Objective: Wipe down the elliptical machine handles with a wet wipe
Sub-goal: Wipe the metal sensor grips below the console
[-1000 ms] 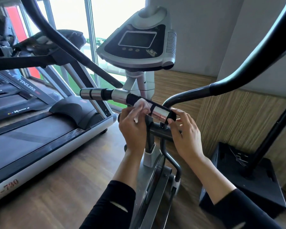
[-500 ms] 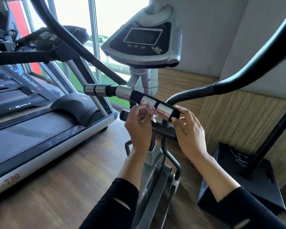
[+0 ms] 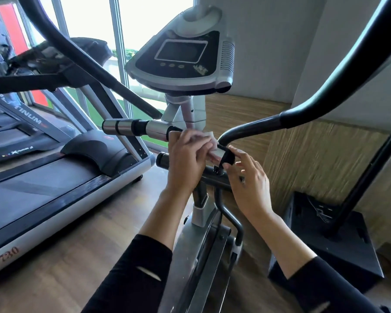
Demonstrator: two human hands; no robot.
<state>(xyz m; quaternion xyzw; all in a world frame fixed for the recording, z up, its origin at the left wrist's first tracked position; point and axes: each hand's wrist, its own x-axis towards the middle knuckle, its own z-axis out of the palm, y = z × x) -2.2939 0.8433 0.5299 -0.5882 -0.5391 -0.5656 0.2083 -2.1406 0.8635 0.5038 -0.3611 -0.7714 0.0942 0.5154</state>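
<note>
White wet wipe (image 3: pixel 207 137) sits under the left hand (image 3: pixel 185 157), whose fingers press it around the short handlebar (image 3: pixel 145 129) running left to right, while the right hand (image 3: pixel 251 177) hovers loose at its black end.

Two hands – left (image 3: pixel 185 159), right (image 3: pixel 251 184) – one white wipe (image 3: pixel 207 135) and one console (image 3: pixel 178 57) at center; two treadmills, near (image 3: pixel 54 184) and far (image 3: pixel 11 141), at left – one black box (image 3: pixel 339 240) lower right.
</note>
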